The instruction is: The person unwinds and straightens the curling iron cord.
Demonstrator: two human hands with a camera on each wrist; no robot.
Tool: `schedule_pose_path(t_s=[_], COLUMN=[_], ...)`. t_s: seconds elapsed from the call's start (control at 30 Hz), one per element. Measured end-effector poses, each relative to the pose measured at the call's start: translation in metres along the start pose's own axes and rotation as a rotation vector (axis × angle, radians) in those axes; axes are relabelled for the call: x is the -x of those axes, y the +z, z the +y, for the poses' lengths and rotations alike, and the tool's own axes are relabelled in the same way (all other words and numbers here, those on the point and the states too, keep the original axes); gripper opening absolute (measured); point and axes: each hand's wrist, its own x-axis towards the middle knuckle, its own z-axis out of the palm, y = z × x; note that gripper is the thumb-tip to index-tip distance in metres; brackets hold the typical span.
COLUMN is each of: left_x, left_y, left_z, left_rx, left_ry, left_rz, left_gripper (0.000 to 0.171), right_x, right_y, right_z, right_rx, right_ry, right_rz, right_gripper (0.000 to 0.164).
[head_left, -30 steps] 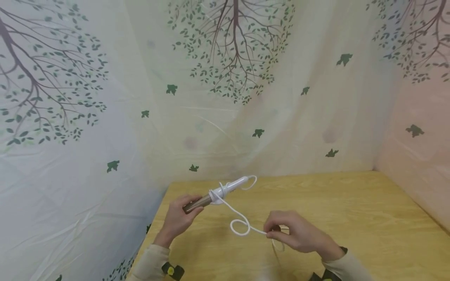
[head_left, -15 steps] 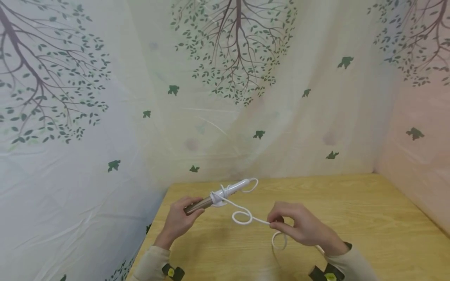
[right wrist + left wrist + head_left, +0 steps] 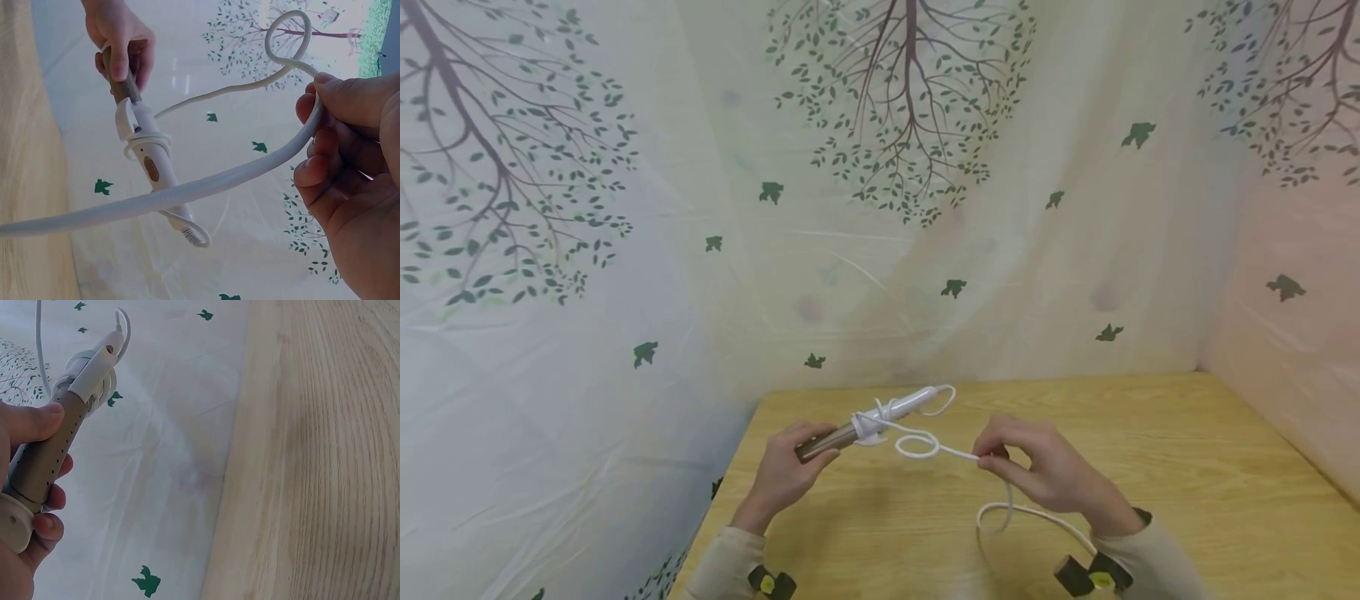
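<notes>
Printed-tree backdrop (image 3: 880, 325) surrounds a wood-grain table (image 3: 1150, 442). The curling iron (image 3: 860, 427) is held in the air above the table's near-left part, its white handle (image 3: 913, 404) pointing toward 2 o'clock from the left hand (image 3: 782, 467). That hand's thumb and fingers are curled round the brown barrel (image 3: 827, 442); this grip presumably steadies the iron while leaving the handle, with cord wound round it, exposed. The right hand (image 3: 1045, 462), at 3 o'clock from the left, pinches the white cord (image 3: 957, 453) between thumb and forefinger, remaining fingers bent; probably to control the free length. A small loop (image 3: 916, 456) hangs between hands.

Versus one second ago: right hand sits higher, the cord span runs flatter, and a longer tail shows below the pinch, curving toward 4 o'clock. Left hand nearly unchanged; windings remain on the handle.
</notes>
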Motion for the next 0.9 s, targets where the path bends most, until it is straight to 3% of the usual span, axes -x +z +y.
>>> schedule_pose_path(t_s=[0.4,0.9], left_x=[0.003,0.003], left_y=[0.001,0.002], left_z=[0.0,0.004], left_rx=[0.01,0.006], left_ry=[-0.005,-0.026], left_rz=[-0.015,-0.037], left_gripper=[0.03,0.031], right_x=[-0.005,-0.006], right_y=[-0.004,-0.008], right_z=[-0.002,0.008], right_rx=[0.008,-0.054], right_ry=[0.05,0.138], right_rz=[0.058,0.193], right_gripper=[0.04,0.038])
